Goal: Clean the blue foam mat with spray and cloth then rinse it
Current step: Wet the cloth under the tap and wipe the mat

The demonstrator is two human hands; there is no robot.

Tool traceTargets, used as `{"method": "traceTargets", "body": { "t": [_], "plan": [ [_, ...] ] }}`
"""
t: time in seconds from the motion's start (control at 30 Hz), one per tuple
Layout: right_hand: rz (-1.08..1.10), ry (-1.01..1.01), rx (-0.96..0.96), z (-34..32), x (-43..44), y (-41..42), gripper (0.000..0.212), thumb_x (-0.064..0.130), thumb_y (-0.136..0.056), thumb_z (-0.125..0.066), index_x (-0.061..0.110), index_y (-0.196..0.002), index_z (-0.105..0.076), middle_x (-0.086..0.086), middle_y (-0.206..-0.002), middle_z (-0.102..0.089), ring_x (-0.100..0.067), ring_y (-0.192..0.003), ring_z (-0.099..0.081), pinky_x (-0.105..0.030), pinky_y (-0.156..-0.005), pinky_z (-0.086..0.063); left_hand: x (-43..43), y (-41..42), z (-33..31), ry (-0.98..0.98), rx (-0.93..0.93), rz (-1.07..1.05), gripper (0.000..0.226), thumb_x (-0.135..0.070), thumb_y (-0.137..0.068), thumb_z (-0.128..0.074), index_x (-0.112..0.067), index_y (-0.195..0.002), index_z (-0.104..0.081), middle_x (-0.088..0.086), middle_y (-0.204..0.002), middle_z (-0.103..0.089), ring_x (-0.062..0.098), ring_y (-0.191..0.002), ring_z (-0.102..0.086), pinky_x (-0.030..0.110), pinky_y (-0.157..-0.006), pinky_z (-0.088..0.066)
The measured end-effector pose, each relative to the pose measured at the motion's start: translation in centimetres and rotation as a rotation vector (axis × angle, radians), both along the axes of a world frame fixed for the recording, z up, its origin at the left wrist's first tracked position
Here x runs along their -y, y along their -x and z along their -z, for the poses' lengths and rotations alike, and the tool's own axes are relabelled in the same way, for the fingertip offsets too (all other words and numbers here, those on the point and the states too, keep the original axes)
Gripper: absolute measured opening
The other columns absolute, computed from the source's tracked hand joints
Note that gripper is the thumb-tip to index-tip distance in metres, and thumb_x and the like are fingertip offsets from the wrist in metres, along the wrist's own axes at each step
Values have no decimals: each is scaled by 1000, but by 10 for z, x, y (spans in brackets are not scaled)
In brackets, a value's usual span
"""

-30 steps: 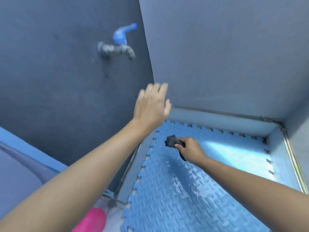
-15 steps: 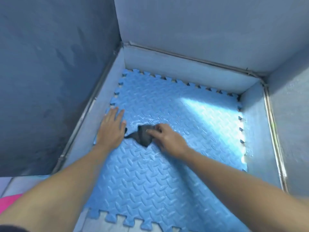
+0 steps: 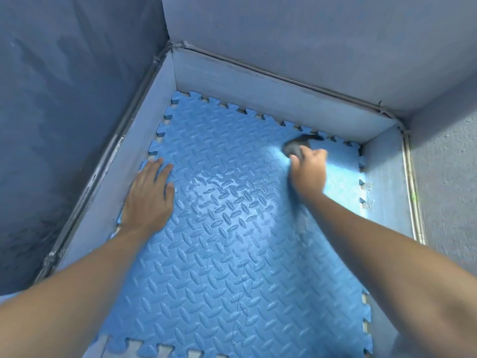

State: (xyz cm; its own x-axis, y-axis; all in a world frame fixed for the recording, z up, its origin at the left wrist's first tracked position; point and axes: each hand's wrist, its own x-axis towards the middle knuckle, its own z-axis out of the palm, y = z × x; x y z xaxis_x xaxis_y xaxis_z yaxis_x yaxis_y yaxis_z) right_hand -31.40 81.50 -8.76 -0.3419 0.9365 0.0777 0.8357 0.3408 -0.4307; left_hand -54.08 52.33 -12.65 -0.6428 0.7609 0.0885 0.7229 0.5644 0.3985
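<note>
The blue foam mat [image 3: 232,254] with a raised tread pattern and jigsaw edges lies flat in a low walled basin. Its middle looks wet and shiny. My left hand [image 3: 149,195] rests flat on the mat's left edge, fingers straight. My right hand [image 3: 309,169] is blurred at the mat's far right corner and grips a dark grey cloth [image 3: 296,147] against the mat. Most of the cloth is hidden under my fingers. No spray bottle is in view.
The basin's pale walls [image 3: 258,86] enclose the mat at the back, left and right. Tall grey walls [image 3: 64,99] rise behind them. A metal strip [image 3: 413,192] runs along the right rim. A lighter mat piece [image 3: 116,347] joins at the near left.
My right hand has swept the cloth from the mat's left-centre to its far right corner. My left hand came down from the air and now lies flat on the mat's left edge.
</note>
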Motion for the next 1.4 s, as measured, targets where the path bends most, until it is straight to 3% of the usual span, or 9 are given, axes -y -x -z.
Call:
{"method": "traceTargets", "body": {
  "t": [0.17,0.33,0.57,0.77,0.9,1.0,1.13,1.27,1.4],
  "plan": [
    [-361,118,-131,-1,73,145,34,27,-90,-63,22,-124,-66,-10,-120,-50,-29,-104,-55,-37,-84,-49,0,-1,-1,9,-7,-11,53,-30,-101,-38,-13,-150,-50,8,-161,-41,28,-151,-31,44,-125,-24],
    [-626,104,-7,-6,98,204,26,20,-93,-59,18,-118,-65,-11,-114,-48,-33,-107,-50,-43,-76,-50,1,1,-1,5,-9,-2,54,-32,-101,-37,-14,-150,-50,8,-161,-41,27,-152,-31,42,-125,-24],
    [-214,68,119,-3,-29,98,35,19,-91,-53,35,-120,-64,-11,-113,-55,-35,-97,-62,-38,-81,-49,2,0,-2,16,2,-9,55,-36,-102,-36,-15,-152,-48,5,-162,-40,26,-152,-30,45,-125,-26],
    [151,-44,295,3,-112,-86,40,25,-96,-52,24,-137,-53,-25,-125,-49,-49,-114,-53,-51,-99,-47,1,-1,-2,-2,-4,-12,53,-33,-102,-38,-12,-148,-52,8,-160,-43,28,-150,-33,42,-124,-26],
    [191,-19,282,8,-103,-111,43,30,-100,-50,15,-141,-52,-24,-127,-44,-48,-114,-53,-49,-102,-43,1,0,-3,1,-6,-7,53,-33,-102,-38,-11,-148,-52,9,-159,-43,29,-150,-34,43,-124,-26],
    [-30,-62,184,4,-61,-80,35,30,-98,-52,17,-130,-59,-16,-119,-46,-37,-97,-58,-44,-96,-49,2,0,-3,14,-1,-11,54,-35,-102,-36,-12,-149,-51,8,-160,-42,28,-150,-33,44,-124,-27],
    [-702,-18,164,-20,26,-37,32,30,-98,-54,37,-130,-55,1,-109,-47,-11,-87,-48,-28,-82,-46,1,-1,-7,8,5,-7,54,-35,-102,-37,-12,-149,-51,9,-160,-42,28,-151,-33,44,-125,-25],
    [-1352,108,307,-25,115,-39,39,27,-102,-50,23,-141,-51,-12,-123,-54,-24,-99,-55,-38,-80,-52,2,-2,-6,18,5,3,50,-30,-105,-42,-10,-150,-49,10,-161,-40,28,-152,-30,43,-126,-22],
    [-1803,121,266,-21,156,-75,39,28,-100,-58,17,-137,-59,-15,-116,-53,-26,-98,-53,-30,-53,-43,1,-3,-8,11,-5,1,47,-25,-106,-47,-10,-150,-49,10,-162,-40,28,-152,-30,43,-126,-22]
  ]
}}
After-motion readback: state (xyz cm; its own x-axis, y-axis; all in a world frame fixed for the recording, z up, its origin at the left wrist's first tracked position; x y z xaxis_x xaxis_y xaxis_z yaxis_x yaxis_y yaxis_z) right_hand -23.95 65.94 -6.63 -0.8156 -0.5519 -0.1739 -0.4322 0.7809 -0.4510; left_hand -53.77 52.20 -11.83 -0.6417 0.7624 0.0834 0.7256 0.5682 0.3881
